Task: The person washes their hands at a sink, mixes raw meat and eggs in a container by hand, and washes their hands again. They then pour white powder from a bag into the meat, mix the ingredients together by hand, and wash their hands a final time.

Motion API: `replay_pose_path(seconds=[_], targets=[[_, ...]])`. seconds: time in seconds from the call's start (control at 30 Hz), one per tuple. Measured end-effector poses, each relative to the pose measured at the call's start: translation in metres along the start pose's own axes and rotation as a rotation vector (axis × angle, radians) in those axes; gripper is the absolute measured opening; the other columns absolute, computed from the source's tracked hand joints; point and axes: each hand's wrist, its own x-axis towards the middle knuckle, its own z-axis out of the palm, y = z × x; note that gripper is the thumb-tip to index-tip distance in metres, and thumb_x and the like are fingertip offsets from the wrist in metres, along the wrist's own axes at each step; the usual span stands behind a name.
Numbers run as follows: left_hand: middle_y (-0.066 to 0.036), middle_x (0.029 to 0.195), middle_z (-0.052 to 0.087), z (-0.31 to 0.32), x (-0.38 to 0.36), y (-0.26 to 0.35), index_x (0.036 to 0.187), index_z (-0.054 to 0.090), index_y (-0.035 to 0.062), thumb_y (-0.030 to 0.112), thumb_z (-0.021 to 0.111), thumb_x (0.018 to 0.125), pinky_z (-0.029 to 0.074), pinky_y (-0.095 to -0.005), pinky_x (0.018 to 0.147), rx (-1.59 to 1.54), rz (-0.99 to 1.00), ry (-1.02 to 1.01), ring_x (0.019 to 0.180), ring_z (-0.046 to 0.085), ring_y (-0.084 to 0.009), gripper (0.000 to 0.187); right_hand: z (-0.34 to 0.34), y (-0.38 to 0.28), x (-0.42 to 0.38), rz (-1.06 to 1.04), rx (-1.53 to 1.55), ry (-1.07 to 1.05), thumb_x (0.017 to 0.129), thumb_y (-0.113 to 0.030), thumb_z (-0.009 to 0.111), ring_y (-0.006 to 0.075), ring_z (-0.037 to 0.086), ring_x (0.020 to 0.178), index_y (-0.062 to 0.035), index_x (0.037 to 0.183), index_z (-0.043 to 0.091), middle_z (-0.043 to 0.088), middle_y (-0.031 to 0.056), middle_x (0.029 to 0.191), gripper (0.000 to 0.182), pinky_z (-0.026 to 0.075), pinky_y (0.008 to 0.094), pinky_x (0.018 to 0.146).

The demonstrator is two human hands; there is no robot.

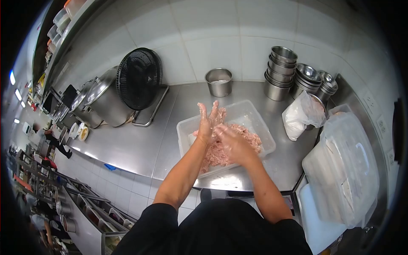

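Observation:
A translucent plastic tub sits on the steel counter and holds a mass of pink minced meat. Above the meat, my left hand is raised with fingers spread, and bits of meat cling to its skin. My right hand is beside it, over the tub, its fingers reaching toward my left palm. Some meat shows between and behind the two hands. The right fingers are blurred by motion, so whether they hold anything is not clear.
Behind the tub is a steel pot. A black fan and large pots stand left. Stacked steel containers, a bag of white powder and plastic bins are right. People are far left.

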Motion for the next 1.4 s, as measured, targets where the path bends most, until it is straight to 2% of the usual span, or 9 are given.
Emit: replay_pose_path(seconds=[0.23,0.33,0.63,0.67,0.77,0.8,1.03,1.2,1.4], targets=[[-0.015,0.148,0.036,-0.003,-0.019,-0.008,0.158,0.018,0.0192,0.094,0.031,0.074,0.029,-0.0459,0.115,-0.334,0.046,0.088,0.133,0.038,-0.0268,0.113,0.006,-0.008,0.005,0.09,-0.504,-0.26,0.082,-0.002,0.055,0.038,0.056,0.122,-0.006,0.135,0.056,0.056,0.0222,0.134,0.053,0.042,0.0455,0.106],[-0.017,0.163,0.011,0.008,-0.035,0.0,0.159,0.007,0.0161,0.092,0.026,0.078,0.01,-0.0455,0.122,-0.311,0.076,-0.008,0.151,0.012,-0.0295,0.112,-0.013,0.01,0.013,0.365,-0.645,-0.594,0.082,-0.007,0.056,0.037,0.062,0.113,-0.0048,0.128,0.06,0.065,0.0206,0.121,0.047,0.047,0.046,0.099],[-0.013,0.165,0.004,-0.023,-0.052,-0.014,0.158,0.007,0.0104,0.074,0.028,0.094,0.007,-0.0375,0.122,1.354,-0.192,-0.378,0.152,0.002,-0.0271,0.093,-0.034,0.022,0.012,0.428,-0.288,-0.694,0.091,-0.032,0.057,0.0354,0.061,0.114,-0.0136,0.135,0.057,0.063,0.0187,0.126,0.047,0.05,0.046,0.094],[-0.012,0.162,0.021,-0.024,-0.053,-0.014,0.154,0.026,0.0081,0.067,0.041,0.095,0.017,-0.0412,0.121,0.969,-0.103,-0.264,0.15,0.016,-0.033,0.085,-0.05,0.021,0.016,0.391,-0.182,-0.634,0.092,-0.039,0.057,0.0346,0.06,0.118,-0.015,0.138,0.054,0.062,0.0179,0.13,0.052,0.05,0.0447,0.095],[-0.014,0.153,0.041,0.003,-0.064,0.029,0.149,0.04,0.0065,0.051,0.055,0.095,0.03,-0.0419,0.117,1.325,-0.109,-0.192,0.14,0.039,-0.0353,0.071,-0.06,0.031,0.014,0.509,0.343,-0.318,0.094,-0.058,0.05,0.0312,0.053,0.128,-0.0186,0.147,0.044,0.056,0.0163,0.139,0.066,0.044,0.04,0.103],[-0.015,0.139,0.057,0.005,-0.064,0.029,0.147,0.041,0.002,0.029,0.065,0.091,0.043,-0.0374,0.106,1.496,0.039,-0.163,0.122,0.059,-0.0277,0.066,-0.057,0.037,0.015,0.573,0.55,-0.187,0.094,-0.063,0.047,0.0299,0.05,0.132,-0.0196,0.15,0.041,0.054,0.0159,0.142,0.071,0.042,0.0383,0.106],[-0.014,0.126,0.06,0.026,-0.05,0.014,0.131,0.052,0.0006,0.022,0.07,0.092,0.056,-0.042,0.091,0.426,-0.165,-0.008,0.114,0.063,-0.0269,0.048,-0.035,0.046,0.034,0.208,0.633,0.006,0.089,-0.078,0.032,0.037,0.039,0.139,-0.0267,0.158,0.012,0.038,0.0188,0.153,0.088,0.052,0.0491,0.096],[-0.012,0.118,0.063,0.013,-0.036,-0.01,0.121,0.056,0.002,0.02,0.067,0.094,0.059,-0.0354,0.083,-0.016,-0.176,-0.091,0.102,0.066,-0.0227,0.035,-0.043,0.001,0.024,0.351,0.896,0.006,0.086,-0.083,0.028,0.0372,0.046,0.134,-0.0246,0.158,0.012,0.045,0.0244,0.146,0.094,0.055,0.0428,0.093],[-0.005,0.099,0.066,-0.014,-0.021,-0.021,0.12,0.06,0.0045,0.018,0.066,0.094,0.055,-0.028,0.07,0.454,-0.197,-0.14,0.084,0.063,-0.0131,0.03,-0.049,0.026,0.018,0.404,1.018,-0.074,0.089,-0.076,0.042,0.0352,0.06,0.119,-0.0257,0.158,0.009,0.045,0.0211,0.147,0.092,0.062,0.0382,0.075]])
